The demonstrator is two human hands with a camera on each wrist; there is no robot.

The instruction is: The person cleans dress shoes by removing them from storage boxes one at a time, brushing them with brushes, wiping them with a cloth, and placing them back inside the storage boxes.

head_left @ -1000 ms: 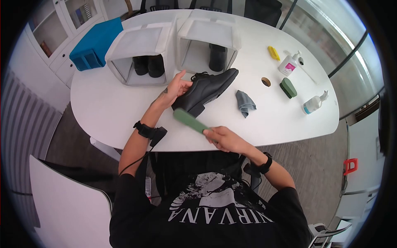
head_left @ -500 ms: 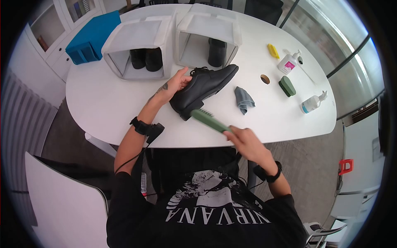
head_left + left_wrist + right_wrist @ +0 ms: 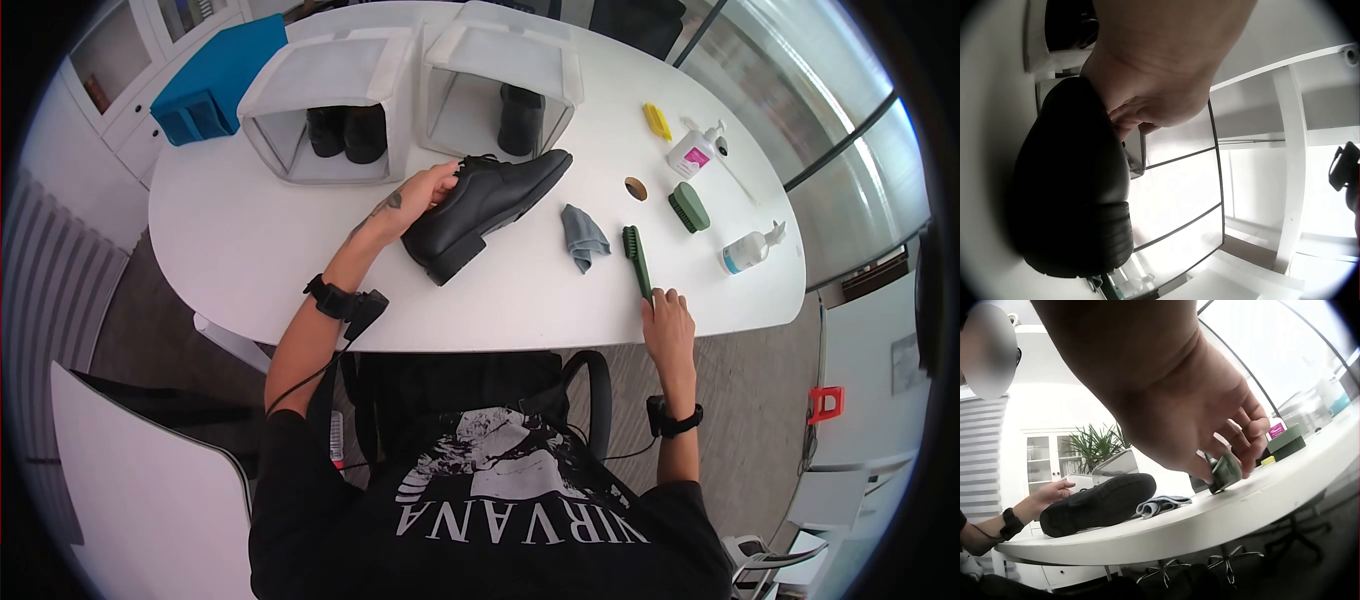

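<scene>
1. Head view: the black shoe (image 3: 487, 208) lies on the white table (image 3: 250, 250), its long axis slanting from heel near the person to toe up and to the right
2. Left hand (image 3: 425, 190) curls over the shoe's collar at the heel end, holding it; it is the nearer hand to the shoe
3. Right hand (image 3: 667, 318) sits at the table's near edge, well apart from the shoe, fingertips pinching the handle end of the green brush (image 3: 636, 259), which lies on the table pointing away
4. A grey cloth (image 3: 581, 236) lies between shoe and brush
</scene>
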